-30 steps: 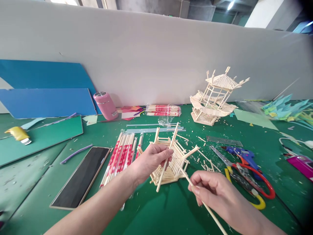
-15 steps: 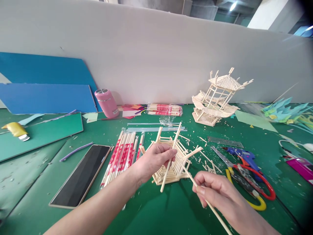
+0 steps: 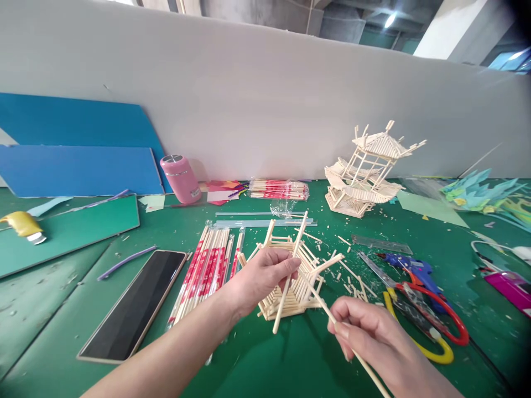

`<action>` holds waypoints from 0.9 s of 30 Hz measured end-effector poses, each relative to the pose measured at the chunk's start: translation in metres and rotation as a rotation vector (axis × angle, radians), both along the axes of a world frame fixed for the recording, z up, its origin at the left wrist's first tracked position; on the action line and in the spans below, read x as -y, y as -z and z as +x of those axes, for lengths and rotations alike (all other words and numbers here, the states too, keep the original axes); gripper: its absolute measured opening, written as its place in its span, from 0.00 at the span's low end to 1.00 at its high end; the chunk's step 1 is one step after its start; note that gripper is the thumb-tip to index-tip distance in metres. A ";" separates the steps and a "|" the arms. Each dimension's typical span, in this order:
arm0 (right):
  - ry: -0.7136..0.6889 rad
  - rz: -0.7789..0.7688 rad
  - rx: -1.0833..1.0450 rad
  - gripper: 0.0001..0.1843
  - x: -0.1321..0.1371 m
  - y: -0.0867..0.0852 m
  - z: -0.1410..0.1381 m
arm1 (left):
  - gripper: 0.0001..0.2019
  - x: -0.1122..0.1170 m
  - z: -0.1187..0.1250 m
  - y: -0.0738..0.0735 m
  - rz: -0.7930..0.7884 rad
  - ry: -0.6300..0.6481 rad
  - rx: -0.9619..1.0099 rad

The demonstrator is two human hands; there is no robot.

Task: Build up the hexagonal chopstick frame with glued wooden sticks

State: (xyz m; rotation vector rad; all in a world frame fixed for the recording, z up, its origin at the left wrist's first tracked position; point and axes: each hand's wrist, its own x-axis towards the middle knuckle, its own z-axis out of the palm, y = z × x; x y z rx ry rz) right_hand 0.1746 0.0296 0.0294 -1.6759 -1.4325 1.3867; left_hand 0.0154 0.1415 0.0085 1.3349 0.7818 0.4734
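Note:
My left hand (image 3: 265, 273) pinches an upright, tilted chopstick (image 3: 290, 273) in front of a small stacked stick frame (image 3: 296, 276) on the green mat. My right hand (image 3: 369, 334) is closed round a second long chopstick (image 3: 327, 312); its far tip reaches the frame beside the first stick, and its near end runs down past my wrist. A finished stick pavilion model (image 3: 365, 171) stands at the back right, away from both hands.
Wrapped chopstick packs (image 3: 207, 268) lie left of the frame, another pack (image 3: 277, 188) at the back. A dark tablet (image 3: 136, 301), pink flask (image 3: 180, 178), blue boards (image 3: 78, 166), blue glue gun (image 3: 415, 268), red-and-yellow scissors (image 3: 435, 326) and a clear ruler (image 3: 381, 243) surround the work.
Both hands keep their grips on the sticks. The view has shifted slightly; my right hand and its stick have edged a little lower and closer to me.

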 end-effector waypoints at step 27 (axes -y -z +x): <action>0.001 0.039 -0.100 0.13 0.003 0.006 0.003 | 0.17 0.000 0.000 -0.001 0.014 0.009 0.013</action>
